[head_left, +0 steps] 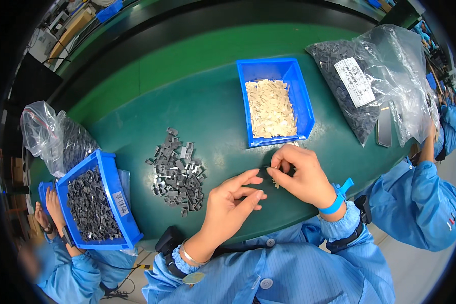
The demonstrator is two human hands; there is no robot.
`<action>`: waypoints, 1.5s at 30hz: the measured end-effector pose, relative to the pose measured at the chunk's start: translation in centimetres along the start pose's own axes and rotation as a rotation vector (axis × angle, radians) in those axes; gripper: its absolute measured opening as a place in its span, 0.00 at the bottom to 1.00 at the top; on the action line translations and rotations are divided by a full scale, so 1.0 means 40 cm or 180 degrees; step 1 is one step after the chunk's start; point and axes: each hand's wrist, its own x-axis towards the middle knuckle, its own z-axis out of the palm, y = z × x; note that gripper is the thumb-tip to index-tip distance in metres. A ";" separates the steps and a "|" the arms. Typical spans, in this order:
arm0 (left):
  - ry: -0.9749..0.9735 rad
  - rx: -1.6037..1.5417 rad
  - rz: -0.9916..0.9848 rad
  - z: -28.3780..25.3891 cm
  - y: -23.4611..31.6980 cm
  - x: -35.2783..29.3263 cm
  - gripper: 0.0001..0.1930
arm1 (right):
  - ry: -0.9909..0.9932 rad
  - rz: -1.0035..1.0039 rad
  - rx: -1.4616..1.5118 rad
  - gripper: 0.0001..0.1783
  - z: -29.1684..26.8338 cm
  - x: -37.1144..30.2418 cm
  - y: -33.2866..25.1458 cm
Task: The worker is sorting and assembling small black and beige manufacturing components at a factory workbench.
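Note:
My right hand (pixel 305 176) is closed in a pinch, thumb against forefinger, over the table's near side. A small dark piece shows at its fingertips, too small to make out well, and a bit of pale material peeks out below the thumb. Facing it, my left hand (pixel 227 203) has its fingers apart and holds nothing. Left of that hand lies a loose pile of small dark grey plastic parts (pixel 180 172), some with shiny metal faces. Beyond my hands stands a blue bin (pixel 305 109) holding many thin pale strips (pixel 271 109).
A blue bin (pixel 129 223) of small dark parts stands at the table's left edge, a clear bag (pixel 61 134) behind it. A labelled bag of dark parts (pixel 347 76) and a phone (pixel 384 129) lie at right. Co-workers sit on both sides of the green table (pixel 187 106).

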 end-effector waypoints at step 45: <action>-0.0073 0.1156 0.1205 -0.011 0.080 -0.073 0.05 | 0.0560 -0.2129 -0.0932 0.13 0.030 -0.049 -0.107</action>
